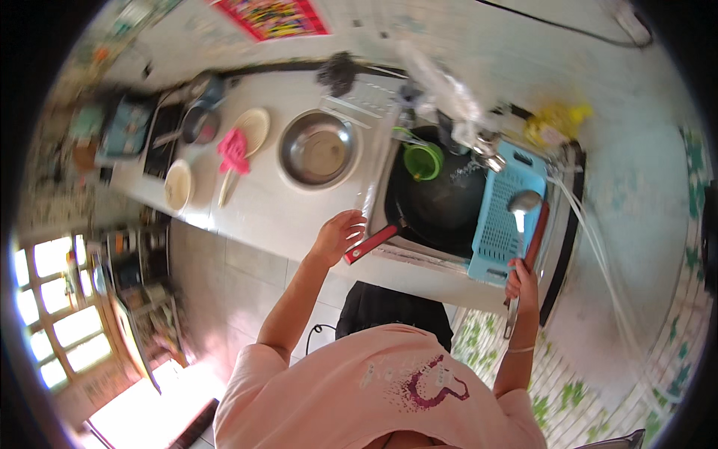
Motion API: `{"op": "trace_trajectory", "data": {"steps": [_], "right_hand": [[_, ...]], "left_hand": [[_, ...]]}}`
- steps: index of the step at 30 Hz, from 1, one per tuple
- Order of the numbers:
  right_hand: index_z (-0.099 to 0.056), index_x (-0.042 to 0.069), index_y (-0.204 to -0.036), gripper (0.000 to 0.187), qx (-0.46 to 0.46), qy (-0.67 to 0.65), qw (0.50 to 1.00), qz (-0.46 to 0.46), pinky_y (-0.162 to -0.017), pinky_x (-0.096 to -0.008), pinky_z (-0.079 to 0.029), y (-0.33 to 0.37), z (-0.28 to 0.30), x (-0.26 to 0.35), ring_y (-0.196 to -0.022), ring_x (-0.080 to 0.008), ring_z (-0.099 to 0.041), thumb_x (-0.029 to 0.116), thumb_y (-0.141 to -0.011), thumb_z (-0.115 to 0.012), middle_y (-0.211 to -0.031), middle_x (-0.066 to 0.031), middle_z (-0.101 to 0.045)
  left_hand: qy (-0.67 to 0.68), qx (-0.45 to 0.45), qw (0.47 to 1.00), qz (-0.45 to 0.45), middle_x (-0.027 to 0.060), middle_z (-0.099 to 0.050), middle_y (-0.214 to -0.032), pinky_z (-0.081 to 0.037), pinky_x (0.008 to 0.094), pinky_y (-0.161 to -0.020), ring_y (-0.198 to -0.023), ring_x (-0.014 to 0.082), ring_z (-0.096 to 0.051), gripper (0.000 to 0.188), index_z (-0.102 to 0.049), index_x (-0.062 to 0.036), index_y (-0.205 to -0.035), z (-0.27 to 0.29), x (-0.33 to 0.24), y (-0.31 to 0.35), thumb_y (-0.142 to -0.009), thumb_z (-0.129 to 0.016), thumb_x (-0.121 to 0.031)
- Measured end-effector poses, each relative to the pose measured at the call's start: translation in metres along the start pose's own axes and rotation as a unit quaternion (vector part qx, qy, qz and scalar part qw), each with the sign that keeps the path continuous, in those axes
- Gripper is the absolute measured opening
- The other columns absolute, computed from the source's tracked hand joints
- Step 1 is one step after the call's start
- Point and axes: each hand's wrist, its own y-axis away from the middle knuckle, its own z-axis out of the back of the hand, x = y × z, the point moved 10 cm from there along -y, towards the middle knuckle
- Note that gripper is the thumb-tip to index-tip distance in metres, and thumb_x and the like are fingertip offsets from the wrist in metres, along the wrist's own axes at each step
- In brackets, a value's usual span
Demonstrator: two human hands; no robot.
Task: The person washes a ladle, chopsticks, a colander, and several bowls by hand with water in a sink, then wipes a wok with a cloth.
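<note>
A metal ladle (519,230) is in my right hand (522,287), its fingers closed round the handle. The bowl of the ladle points away from me over a light-blue slotted plastic basket (516,168). Along the basket's right side lies a long reddish-brown piece (537,238), partly hidden by my hand. My left hand (341,238) hovers open, fingers apart, by the red handle (371,245) of a dark pan (449,213); whether it touches is hard to tell. The pan sits in the sink, with a green plastic cup (424,161) inside it.
A metal faucet (490,152) stands behind the pan. Left on the white counter (277,217) are a steel bowl (318,150), a pink cloth (233,152) on a pale round plate, a cream bowl (179,185) and a small pot (200,125). A black stool (393,308) stands before the counter.
</note>
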Motion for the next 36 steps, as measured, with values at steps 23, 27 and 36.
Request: {"op": "trace_trajectory", "data": {"steps": [23,27,36], "right_hand": [[-0.059,0.002,-0.090,0.028,0.486,0.613,0.548,0.296,-0.056,-0.0421,-0.044,0.164,-0.511,-0.186,-0.063,-0.0402,-0.058,0.030,-0.087,-0.056,-0.068,-0.0222,-0.057],[-0.056,0.001,-0.089,0.028,0.522,0.610,0.563,0.197,-0.048,-0.0308,-0.044,0.182,-0.595,-0.266,-0.050,-0.0200,-0.056,0.029,-0.090,-0.053,-0.061,-0.0119,-0.059],[-0.053,0.005,-0.055,0.050,0.480,0.440,0.721,0.237,-0.050,-0.0251,-0.044,0.172,-0.812,-0.302,-0.046,-0.0124,-0.053,0.035,-0.094,-0.045,-0.053,-0.0051,-0.056]], "left_hand": [[0.275,0.084,0.902,-0.323,0.0023,-0.058,-0.091,-0.043,0.0275,-0.071,-0.076,0.0127,-0.052,0.025,-0.055,-0.0067,-0.106,0.200,0.028,0.234,-0.093,-0.047,-0.026],[0.360,-0.044,0.857,-0.366,0.0048,-0.058,-0.084,-0.044,0.0286,-0.068,-0.071,0.0161,-0.053,0.021,-0.053,-0.0093,-0.091,0.328,0.031,0.286,-0.094,-0.045,-0.028],[0.460,-0.258,0.661,-0.534,0.0029,-0.052,-0.071,-0.041,0.0280,-0.056,-0.056,0.0126,-0.047,0.027,-0.044,-0.0128,-0.076,0.570,0.034,0.444,-0.095,-0.042,-0.032]]}}
